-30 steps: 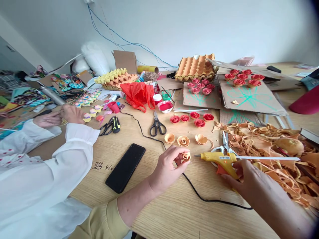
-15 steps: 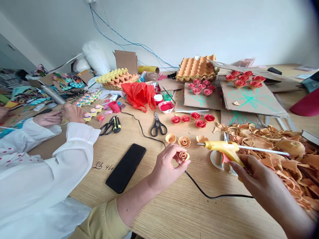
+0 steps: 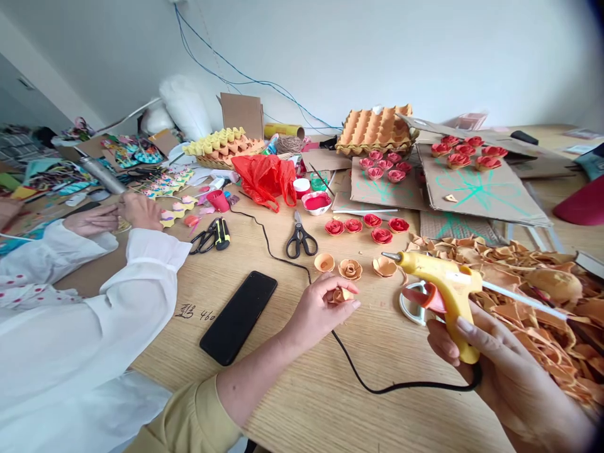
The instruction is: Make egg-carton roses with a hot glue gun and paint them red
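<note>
Between the fingertips of my left hand is a small tan paper rose, partly covered by the fingers. My right hand grips a yellow hot glue gun by its handle; its nozzle points left and a white glue stick sticks out the back. Beyond my left hand stand a plain tan cup, a tan rose and a petalled cup. White-handled scissors lie partly hidden behind the glue gun. Several red-painted roses sit farther back.
A black phone and black scissors lie on the table. The glue gun's cord crosses in front. Torn egg-carton scraps pile up at right. At left, a co-worker's white sleeves reach over the table.
My right hand has turned the glue gun upright, showing its side and trigger. My left hand has tipped the small rose and shifted slightly left.
</note>
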`<state>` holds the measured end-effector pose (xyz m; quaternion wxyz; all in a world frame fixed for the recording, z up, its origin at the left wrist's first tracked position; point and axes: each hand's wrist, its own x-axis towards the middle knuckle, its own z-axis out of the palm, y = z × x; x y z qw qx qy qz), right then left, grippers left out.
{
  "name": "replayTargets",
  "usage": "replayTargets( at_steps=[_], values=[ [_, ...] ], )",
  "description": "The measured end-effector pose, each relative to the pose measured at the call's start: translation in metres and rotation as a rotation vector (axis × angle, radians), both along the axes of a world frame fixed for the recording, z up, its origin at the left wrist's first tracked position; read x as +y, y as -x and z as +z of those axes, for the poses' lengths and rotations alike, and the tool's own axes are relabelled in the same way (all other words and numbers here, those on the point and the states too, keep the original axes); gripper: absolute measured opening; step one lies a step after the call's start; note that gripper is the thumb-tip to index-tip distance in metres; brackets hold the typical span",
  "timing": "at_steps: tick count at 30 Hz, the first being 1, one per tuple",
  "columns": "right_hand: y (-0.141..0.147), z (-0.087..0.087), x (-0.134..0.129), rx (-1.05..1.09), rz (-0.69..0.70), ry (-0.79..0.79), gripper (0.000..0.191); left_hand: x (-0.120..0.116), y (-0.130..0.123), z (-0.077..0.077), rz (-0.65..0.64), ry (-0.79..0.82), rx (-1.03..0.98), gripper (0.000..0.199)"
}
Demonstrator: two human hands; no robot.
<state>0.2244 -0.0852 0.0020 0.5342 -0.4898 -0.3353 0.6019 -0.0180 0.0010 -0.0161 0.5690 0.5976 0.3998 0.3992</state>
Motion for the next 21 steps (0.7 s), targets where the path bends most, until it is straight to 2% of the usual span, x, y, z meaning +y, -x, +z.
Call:
replayTargets(
  at_steps=[4, 7, 11, 17, 21],
  values=[
    [-0.004, -0.008, 0.003, -0.023, 0.025, -0.048, 0.032, 0.002, -0.001, 0.001, -0.041, 0.217, -0.146, 0.034],
    [0.001, -0.005, 0.004, -0.039, 0.015, -0.078, 0.029, 0.002, -0.001, 0.006, -0.046, 0.248, -0.213, 0.037],
    [0.010, 0.001, 0.002, -0.066, 0.038, -0.087, 0.031, 0.001, 0.000, 0.007, -0.050, 0.170, -0.161, 0.036],
    [0.017, -0.001, -0.007, -0.171, 0.012, -0.087, 0.031, 0.002, 0.002, 0.004, 0.058, -0.056, -0.097, 0.029],
    [0.021, -0.006, -0.010, -0.382, 0.017, -0.142, 0.047, 0.003, 0.002, 0.002, 0.122, -0.150, -0.060, 0.024]
  ],
)
